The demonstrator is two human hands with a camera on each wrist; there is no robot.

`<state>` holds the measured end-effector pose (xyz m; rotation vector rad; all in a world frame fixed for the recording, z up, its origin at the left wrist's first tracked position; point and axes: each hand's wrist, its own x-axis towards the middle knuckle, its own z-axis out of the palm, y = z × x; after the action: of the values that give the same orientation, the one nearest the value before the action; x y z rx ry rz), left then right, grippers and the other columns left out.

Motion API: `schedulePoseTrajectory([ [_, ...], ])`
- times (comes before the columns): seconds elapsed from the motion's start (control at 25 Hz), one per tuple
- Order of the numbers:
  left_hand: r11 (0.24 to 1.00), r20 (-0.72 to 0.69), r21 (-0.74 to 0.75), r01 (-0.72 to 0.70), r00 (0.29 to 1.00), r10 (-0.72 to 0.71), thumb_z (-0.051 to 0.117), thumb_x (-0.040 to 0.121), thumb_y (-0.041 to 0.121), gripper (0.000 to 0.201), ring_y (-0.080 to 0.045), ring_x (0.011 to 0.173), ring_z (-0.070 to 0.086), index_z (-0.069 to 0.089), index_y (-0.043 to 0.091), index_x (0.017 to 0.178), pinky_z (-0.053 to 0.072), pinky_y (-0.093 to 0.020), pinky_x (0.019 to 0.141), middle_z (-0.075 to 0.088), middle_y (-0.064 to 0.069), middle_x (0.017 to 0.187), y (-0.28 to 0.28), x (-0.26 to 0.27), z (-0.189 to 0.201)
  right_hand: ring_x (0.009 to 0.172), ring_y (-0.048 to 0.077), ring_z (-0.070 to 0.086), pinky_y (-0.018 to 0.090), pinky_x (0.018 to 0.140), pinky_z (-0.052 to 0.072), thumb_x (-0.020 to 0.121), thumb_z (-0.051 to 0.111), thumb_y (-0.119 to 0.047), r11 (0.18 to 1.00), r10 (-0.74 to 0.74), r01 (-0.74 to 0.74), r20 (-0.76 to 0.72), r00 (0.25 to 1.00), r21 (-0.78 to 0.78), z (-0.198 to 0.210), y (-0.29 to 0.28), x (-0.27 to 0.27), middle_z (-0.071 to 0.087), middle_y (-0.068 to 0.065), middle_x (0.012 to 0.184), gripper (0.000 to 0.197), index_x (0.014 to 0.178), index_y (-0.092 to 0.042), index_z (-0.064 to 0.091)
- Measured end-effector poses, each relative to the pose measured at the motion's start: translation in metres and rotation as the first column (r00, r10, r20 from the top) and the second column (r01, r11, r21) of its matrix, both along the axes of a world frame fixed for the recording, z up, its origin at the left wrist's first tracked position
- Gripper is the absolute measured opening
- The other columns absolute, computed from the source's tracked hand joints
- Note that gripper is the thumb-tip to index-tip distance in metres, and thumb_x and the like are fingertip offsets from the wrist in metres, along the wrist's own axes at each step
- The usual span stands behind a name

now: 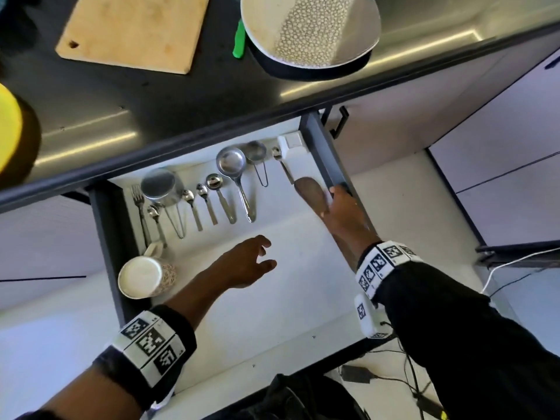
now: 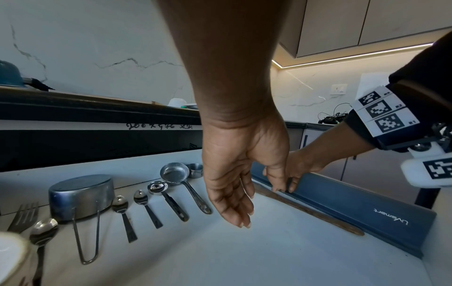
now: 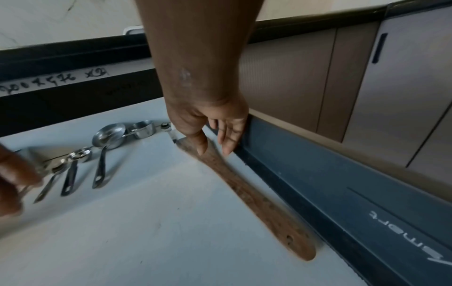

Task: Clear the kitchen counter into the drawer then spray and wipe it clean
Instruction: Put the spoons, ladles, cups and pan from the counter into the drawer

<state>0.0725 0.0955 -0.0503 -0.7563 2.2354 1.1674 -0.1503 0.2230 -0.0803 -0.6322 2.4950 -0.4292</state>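
Observation:
The drawer [image 1: 330,159] stands pulled out under the dark counter [image 1: 151,110]. A wooden spatula [image 1: 309,192] [image 3: 244,191] [image 2: 313,214] lies flat on the drawer's white floor along the right wall. My right hand [image 1: 333,192] [image 3: 215,151] reaches down to its blade end, straight fingertips touching the wood beside the wall. My left hand [image 1: 257,256] [image 2: 237,212] hovers over the middle of the drawer floor, fingers relaxed and holding nothing. A wooden cutting board [image 1: 133,28] and a white bowl [image 1: 309,28] sit on the counter.
Steel measuring cups [image 1: 231,162], spoons [image 1: 189,198] and a fork [image 1: 138,195] lie in a row at the drawer's back. A patterned mug [image 1: 145,275] lies at its left. A green item [image 1: 239,40] and a yellow object [image 1: 9,125] are on the counter.

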Motion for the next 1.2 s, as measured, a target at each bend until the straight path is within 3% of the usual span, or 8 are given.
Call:
schedulePoseTrajectory([
  [0.12, 1.0, -0.003, -0.006, -0.027, 1.0, 0.027, 0.059, 0.092, 0.045, 0.047, -0.014, 0.097, 0.058, 0.045, 0.026, 0.133, 0.047, -0.031, 0.091, 0.055, 0.007, 0.123, -0.004, -0.007, -0.001, 0.126, 0.04, 0.048, 0.043, 0.097, 0.047, 0.089, 0.063, -0.019, 0.974, 0.19, -0.182, -0.05, 0.981, 0.132, -0.003, -0.012, 0.007, 0.036, 0.019, 0.144, 0.066, 0.147, -0.019, 0.032],
  [0.28, 0.997, -0.018, -0.025, -0.068, 0.998, 0.067, 0.059, 0.092, 0.045, 0.046, -0.013, 0.094, 0.056, 0.045, 0.027, 0.133, 0.046, -0.031, 0.091, 0.054, 0.008, 0.124, -0.01, -0.009, 0.003, 0.129, 0.041, 0.042, 0.043, 0.096, 0.046, 0.093, 0.06, -0.026, 0.884, 0.333, -0.328, 0.043, 0.942, 0.334, -0.005, -0.017, 0.012, 0.023, 0.02, 0.145, 0.074, 0.153, -0.018, 0.017],
  [0.52, 0.993, -0.028, -0.037, -0.113, 0.993, 0.112, 0.06, 0.092, 0.043, 0.046, -0.014, 0.092, 0.06, 0.046, 0.026, 0.133, 0.049, -0.034, 0.09, 0.054, 0.008, 0.124, -0.022, -0.007, 0.013, 0.129, 0.042, 0.041, 0.045, 0.096, 0.047, 0.092, 0.059, -0.024, 0.888, 0.314, -0.313, 0.052, 0.948, 0.336, -0.006, -0.015, 0.01, 0.025, 0.021, 0.145, 0.08, 0.155, -0.018, 0.01],
  [0.76, 0.989, -0.084, -0.072, -0.128, 0.989, 0.122, 0.06, 0.093, 0.039, 0.044, -0.015, 0.094, 0.061, 0.047, 0.024, 0.132, 0.049, -0.032, 0.089, 0.053, 0.008, 0.123, -0.039, -0.01, 0.034, 0.141, 0.042, 0.023, 0.05, 0.107, 0.037, 0.091, 0.06, -0.029, 0.873, 0.3, -0.315, 0.1, 0.949, 0.373, -0.007, -0.015, 0.005, 0.014, 0.021, 0.155, 0.087, 0.155, -0.013, 0.003],
  [0.84, 0.986, -0.134, -0.102, -0.131, 0.984, 0.117, 0.062, 0.092, 0.037, 0.041, -0.017, 0.097, 0.061, 0.05, 0.024, 0.129, 0.049, -0.035, 0.091, 0.055, 0.006, 0.124, -0.051, -0.015, 0.046, 0.141, 0.042, 0.025, 0.049, 0.107, 0.039, 0.093, 0.061, -0.028, 0.881, 0.277, -0.304, 0.125, 0.953, 0.363, 0.002, -0.018, 0.005, 0.012, 0.021, 0.156, 0.085, 0.155, -0.016, 0.004],
  [1.0, 0.905, -0.279, -0.35, -0.242, 0.949, 0.146, 0.061, 0.093, 0.036, 0.035, -0.02, 0.102, 0.062, 0.054, 0.026, 0.125, 0.054, -0.041, 0.087, 0.061, -0.001, 0.124, -0.093, -0.03, 0.08, 0.121, 0.03, 0.055, 0.033, 0.09, 0.048, 0.09, 0.069, -0.024, 0.954, 0.283, -0.279, -0.027, 0.959, 0.108, 0.042, -0.043, 0.007, 0.048, 0.009, 0.138, 0.056, 0.139, -0.016, 0.045],
  [1.08, 0.778, -0.38, -0.499, -0.381, 0.903, 0.199, 0.059, 0.093, 0.036, 0.027, -0.019, 0.095, 0.064, 0.058, 0.025, 0.118, 0.055, -0.043, 0.085, 0.065, 0.001, 0.113, -0.118, -0.042, 0.097, 0.102, 0.022, 0.064, 0.03, 0.082, 0.049, 0.089, 0.069, -0.026, 0.934, 0.332, -0.34, -0.083, 0.94, -0.112, 0.077, -0.07, 0.0, 0.064, 0.003, 0.113, 0.031, 0.117, -0.016, 0.062],
  [1.2, 0.6, -0.408, -0.627, -0.497, 0.866, 0.29, 0.061, 0.089, 0.044, 0.043, -0.026, 0.116, 0.052, 0.052, 0.023, 0.126, 0.043, -0.046, 0.1, 0.055, -0.004, 0.126, -0.174, -0.064, 0.113, 0.077, 0.014, 0.065, 0.026, 0.069, 0.05, 0.085, 0.071, -0.023, 0.846, 0.376, -0.399, -0.134, 0.917, -0.354, 0.138, -0.143, -0.023, 0.068, -0.004, 0.084, 0.012, 0.096, -0.018, 0.067],
])
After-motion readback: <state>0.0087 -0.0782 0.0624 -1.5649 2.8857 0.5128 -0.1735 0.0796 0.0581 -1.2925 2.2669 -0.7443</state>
